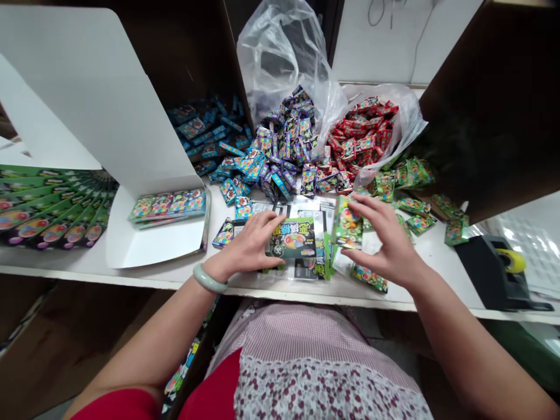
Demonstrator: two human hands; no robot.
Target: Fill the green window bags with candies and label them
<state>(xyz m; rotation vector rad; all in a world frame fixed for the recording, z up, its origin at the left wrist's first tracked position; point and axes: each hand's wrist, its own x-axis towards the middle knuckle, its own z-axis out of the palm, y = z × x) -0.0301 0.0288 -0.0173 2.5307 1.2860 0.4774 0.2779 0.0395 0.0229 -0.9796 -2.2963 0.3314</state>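
Note:
My left hand (pixel 247 245) lies on the white table (pixel 144 274), its fingers curled on the left edge of a clear bag with a green printed card (pixel 294 238). My right hand (pixel 385 239) is just right of it, its thumb and fingers pinching a small green packet (pixel 346 224) held upright above the bag. Under and around the bag lie more clear bags and small packets.
Heaps of small blue (pixel 210 134), purple (pixel 289 140), red (pixel 363 131) and green (pixel 406 175) packets fill the back of the table, some in clear plastic bags. An open white box (pixel 149 245) with a row of packets stands left, flat green cartons (pixel 48 204) beyond it. A tape dispenser (pixel 499 271) sits right.

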